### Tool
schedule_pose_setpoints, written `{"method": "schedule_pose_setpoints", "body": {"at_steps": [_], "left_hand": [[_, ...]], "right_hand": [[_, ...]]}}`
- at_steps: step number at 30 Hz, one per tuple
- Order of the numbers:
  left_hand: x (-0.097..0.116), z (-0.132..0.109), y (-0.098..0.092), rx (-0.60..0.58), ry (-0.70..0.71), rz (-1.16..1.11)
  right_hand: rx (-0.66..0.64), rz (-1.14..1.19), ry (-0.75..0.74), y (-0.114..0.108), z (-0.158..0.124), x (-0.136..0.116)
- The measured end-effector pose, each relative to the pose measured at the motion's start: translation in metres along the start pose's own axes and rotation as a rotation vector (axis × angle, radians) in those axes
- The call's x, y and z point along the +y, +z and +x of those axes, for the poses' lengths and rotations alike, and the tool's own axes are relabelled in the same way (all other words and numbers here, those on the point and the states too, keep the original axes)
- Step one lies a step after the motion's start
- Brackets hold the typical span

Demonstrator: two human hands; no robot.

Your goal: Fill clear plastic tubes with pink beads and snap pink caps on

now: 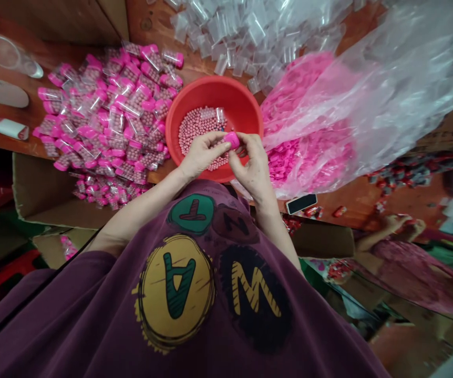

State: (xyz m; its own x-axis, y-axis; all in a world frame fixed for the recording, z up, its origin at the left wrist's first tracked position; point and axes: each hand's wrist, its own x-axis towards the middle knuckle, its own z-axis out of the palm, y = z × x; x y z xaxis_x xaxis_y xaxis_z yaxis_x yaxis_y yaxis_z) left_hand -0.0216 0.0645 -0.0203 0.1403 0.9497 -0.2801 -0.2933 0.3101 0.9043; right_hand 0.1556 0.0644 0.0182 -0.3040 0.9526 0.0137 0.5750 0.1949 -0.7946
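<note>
Over the near side of a red bowl, my left hand and my right hand meet around a small bottle with a pink cap. My left fingers are closed about its body, which they mostly hide. At the cap's right side, my right thumb and fingers are pinched. Pink beads lie in the left part of the bowl, with a clear empty tube on top of them.
Pink-capped bottles of beads are heaped on the left, some in a cardboard box. Clear tubes lie behind the bowl. A plastic bag of pink caps and a phone lie right. Another person's hands work far right.
</note>
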Motion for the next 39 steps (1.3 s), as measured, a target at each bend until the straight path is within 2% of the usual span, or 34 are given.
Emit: {"method": "schedule_pose_setpoints", "body": {"at_steps": [5,9,17,23,27,31,35,37,39], "left_hand": [[0.003,-0.001,0.012,0.108,-0.143,-0.059],[0.01,-0.003,0.019,0.163,-0.246,-0.117],[0.009,-0.002,0.016,0.221,-0.349,-0.169],[0.012,0.001,0.024,0.266,-0.501,-0.164],[0.007,-0.002,0.023,0.292,-0.566,-0.12],[0.001,-0.007,0.011,0.327,-0.579,-0.115],[0.005,-0.004,-0.012,0.496,-0.501,-0.03],[0.01,0.002,-0.032,0.578,-0.392,0.024],[0.018,0.011,-0.059,0.641,-0.257,0.07]], "right_hand": [[-0.06,-0.293,0.048,0.017,0.004,0.002],[-0.062,-0.289,0.05,0.031,0.008,0.016],[-0.066,-0.306,0.08,0.048,0.006,0.029],[-0.142,-0.38,0.121,0.053,0.003,0.033],[-0.213,-0.324,0.098,0.061,0.001,0.043],[-0.268,-0.272,0.114,0.073,0.0,0.048],[-0.394,-0.004,0.134,0.078,0.026,0.068],[-0.327,0.049,0.215,0.078,0.052,0.086],[-0.17,-0.065,0.271,0.079,0.082,0.105]]}}
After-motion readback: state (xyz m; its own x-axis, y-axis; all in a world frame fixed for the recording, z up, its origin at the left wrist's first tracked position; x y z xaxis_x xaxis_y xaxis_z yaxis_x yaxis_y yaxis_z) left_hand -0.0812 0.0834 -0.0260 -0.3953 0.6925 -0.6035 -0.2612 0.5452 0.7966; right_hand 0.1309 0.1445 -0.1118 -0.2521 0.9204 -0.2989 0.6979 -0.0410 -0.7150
